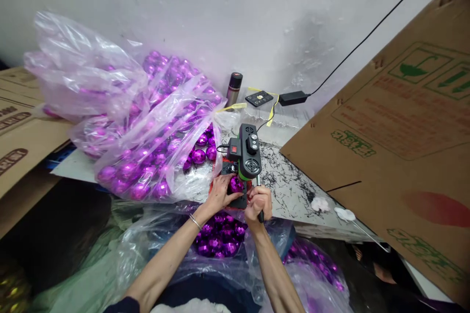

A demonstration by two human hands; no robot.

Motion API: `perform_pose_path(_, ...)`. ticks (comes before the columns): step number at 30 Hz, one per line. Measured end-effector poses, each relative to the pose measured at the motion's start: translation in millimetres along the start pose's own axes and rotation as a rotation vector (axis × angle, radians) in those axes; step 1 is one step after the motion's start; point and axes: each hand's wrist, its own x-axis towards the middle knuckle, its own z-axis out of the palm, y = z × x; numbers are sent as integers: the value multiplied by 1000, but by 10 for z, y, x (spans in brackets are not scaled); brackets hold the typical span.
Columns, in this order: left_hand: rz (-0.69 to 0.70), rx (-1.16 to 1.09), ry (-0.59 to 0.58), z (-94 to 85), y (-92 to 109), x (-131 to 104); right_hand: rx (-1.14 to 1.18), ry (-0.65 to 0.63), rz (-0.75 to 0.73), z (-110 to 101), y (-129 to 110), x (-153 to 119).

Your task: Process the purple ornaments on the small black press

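A black hand press machine (250, 154) with a red switch stands on the table. Under its head sits a shiny purple faceted ball (236, 185). My left hand (219, 193) has thumb and fingers closed around that ball from the left. On the other side, my right hand (259, 203) wraps round the machine's lever handle (261, 216), whose black tip shows below the fist. More purple balls (220, 237) lie in clear plastic on my lap, just below the table edge. The underside of the held ball is hidden.
A big plastic bag of purple balls (147, 142) spreads over the table's left side. Cardboard boxes flank both sides, the right one (396, 127) tilted. Behind the machine are a dark bottle (234, 87), a phone-like object (259, 98) and a power adapter (293, 98). Black scraps (282, 181) litter the tabletop.
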Motion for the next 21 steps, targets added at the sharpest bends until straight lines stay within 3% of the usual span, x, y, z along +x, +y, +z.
perform_pose_path(5, -8, -36, -7, 17, 0, 39, 0, -23, -63, 1, -17, 75)
perform_pose_path(9, -7, -54, 15, 52, 1, 64, -5, -17, -8, -35, -189, 371)
perform_pose_path(11, 18, -66, 41, 55, 13, -13, -7, -24, 54, -63, -302, 563)
perform_pose_path(14, 103, -63, 76, 7, 57, -336, -6, -70, 184, -106, -419, 749)
perform_pose_path(18, 139, 8, 102, -233, 106, -847, -18, -104, 143, -132, -437, 686)
perform_pose_path(21, 111, 62, 204, -559, 44, -794, -25, -85, 111, -114, -424, 576)
